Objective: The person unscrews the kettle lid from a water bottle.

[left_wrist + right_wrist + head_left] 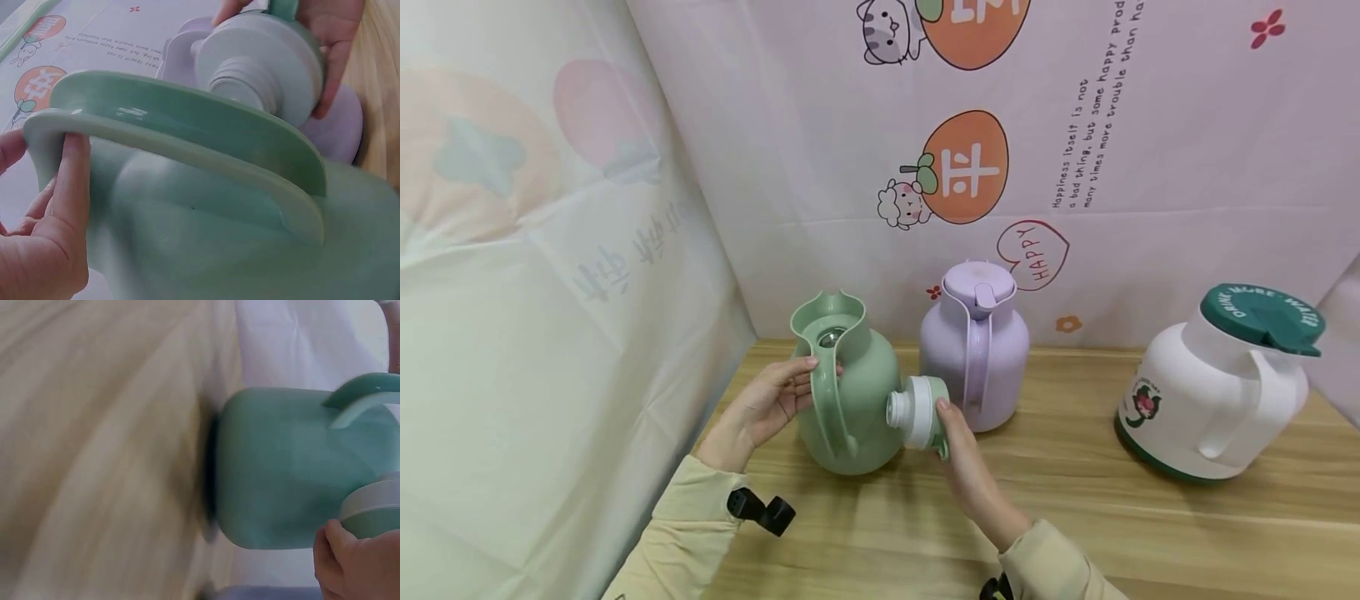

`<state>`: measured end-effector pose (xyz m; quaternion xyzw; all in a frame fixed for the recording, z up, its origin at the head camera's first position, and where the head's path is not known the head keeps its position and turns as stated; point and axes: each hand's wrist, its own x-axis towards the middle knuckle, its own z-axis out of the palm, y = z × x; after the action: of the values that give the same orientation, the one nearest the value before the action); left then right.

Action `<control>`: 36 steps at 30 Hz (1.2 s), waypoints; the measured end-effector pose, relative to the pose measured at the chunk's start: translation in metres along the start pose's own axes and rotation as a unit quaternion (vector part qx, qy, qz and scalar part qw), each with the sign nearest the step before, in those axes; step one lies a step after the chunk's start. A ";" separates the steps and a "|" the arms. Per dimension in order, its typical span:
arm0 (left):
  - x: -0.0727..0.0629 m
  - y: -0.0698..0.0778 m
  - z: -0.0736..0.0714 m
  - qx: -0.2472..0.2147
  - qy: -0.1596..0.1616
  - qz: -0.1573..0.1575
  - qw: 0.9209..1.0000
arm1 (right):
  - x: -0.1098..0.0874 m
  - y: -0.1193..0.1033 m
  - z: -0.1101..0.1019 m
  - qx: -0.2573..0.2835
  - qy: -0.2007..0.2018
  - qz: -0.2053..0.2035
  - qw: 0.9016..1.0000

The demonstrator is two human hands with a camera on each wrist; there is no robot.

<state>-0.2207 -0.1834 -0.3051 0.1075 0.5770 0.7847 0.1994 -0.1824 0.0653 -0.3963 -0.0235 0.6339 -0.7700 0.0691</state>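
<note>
We wear pale cream sleeves point(688, 512), creased, with a small, blocky black device point(775, 515) at our left cuff and a dark fitting point(994, 588) by the right.

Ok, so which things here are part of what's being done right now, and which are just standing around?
In use:
- open green jug, its handle gripped by the left hand
- green-and-white stopper, held in the right hand

Just standing by:
- lilac jug, lid on
- white jug with a dark green lid

green jug point(867, 421): smooth, glossy plastic | stopper point(919, 412): smooth plastic | tabletop point(1060, 521): wood-grained | sleeves point(688, 521): matt cloth
</note>
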 end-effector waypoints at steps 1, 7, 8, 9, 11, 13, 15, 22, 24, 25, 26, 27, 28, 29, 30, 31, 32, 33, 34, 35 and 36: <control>0.000 0.000 -0.001 0.006 0.001 0.003 1.000 | 0.000 0.003 0.000 0.001 0.001 0.004 1.000; -0.001 0.003 -0.009 0.026 -0.006 0.014 1.000 | 0.003 0.013 0.003 0.021 -0.004 0.018 1.000; -0.001 0.003 -0.010 0.025 -0.008 0.013 1.000 | 0.004 0.013 0.004 0.026 -0.003 0.017 1.000; -0.001 0.003 -0.011 0.022 -0.012 0.014 1.000 | 0.004 0.014 0.004 0.025 -0.002 0.015 1.000; -0.001 0.004 -0.012 0.016 -0.016 0.017 1.000 | 0.005 0.016 0.005 0.025 0.001 0.013 1.000; -0.001 0.004 -0.013 0.014 -0.017 0.022 1.000 | 0.006 0.017 0.007 0.029 -0.003 0.011 1.000; 0.000 0.005 -0.015 0.016 -0.016 0.026 0.999 | 0.008 0.019 0.009 0.033 -0.008 0.010 0.999; 0.002 0.011 -0.026 0.020 -0.006 0.029 0.999 | 0.018 0.027 0.021 0.083 -0.026 0.008 0.996; 0.003 0.012 -0.031 0.023 -0.012 0.032 0.999 | 0.021 0.030 0.026 0.098 -0.028 0.010 0.995; 0.003 0.013 -0.034 0.023 -0.016 0.034 0.999 | 0.023 0.031 0.029 0.104 -0.028 0.011 0.994; 0.003 0.013 -0.037 0.025 -0.019 0.037 0.999 | 0.025 0.032 0.031 0.110 -0.029 0.012 0.993; 0.004 0.014 -0.040 0.023 -0.021 0.037 0.999 | 0.026 0.033 0.034 0.114 -0.030 0.012 0.993; 0.004 0.014 -0.043 0.023 -0.025 0.040 0.999 | 0.028 0.034 0.036 0.121 -0.029 0.013 0.992; 0.004 0.014 -0.046 0.025 -0.028 0.043 0.998 | 0.030 0.035 0.039 0.127 -0.029 0.013 0.991; 0.005 0.015 -0.048 0.023 -0.029 0.045 0.998 | 0.032 0.036 0.041 0.133 -0.029 0.014 0.991; 0.005 0.015 -0.051 0.023 -0.029 0.046 0.998 | 0.034 0.036 0.043 0.137 -0.029 0.014 0.990; 0.005 0.016 -0.053 0.024 -0.029 0.049 0.998 | 0.036 0.036 0.045 0.142 -0.030 0.014 0.989; 0.005 0.017 -0.056 0.024 -0.030 0.050 0.998 | 0.039 0.037 0.047 0.147 -0.030 0.015 0.989; 0.006 0.018 -0.058 0.026 -0.031 0.053 0.998 | 0.041 0.036 0.049 0.148 -0.033 0.015 0.988; 0.006 0.018 -0.060 0.028 -0.032 0.054 0.998 | 0.043 0.036 0.050 0.150 -0.035 0.015 0.988; 0.006 0.019 -0.063 0.026 -0.034 0.055 0.998 | 0.045 0.036 0.052 0.154 -0.036 0.018 0.987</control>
<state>-0.2543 -0.2397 -0.3068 0.1711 0.5832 0.7752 0.1722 -0.2180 0.0021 -0.4237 -0.0286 0.5051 -0.8558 0.1080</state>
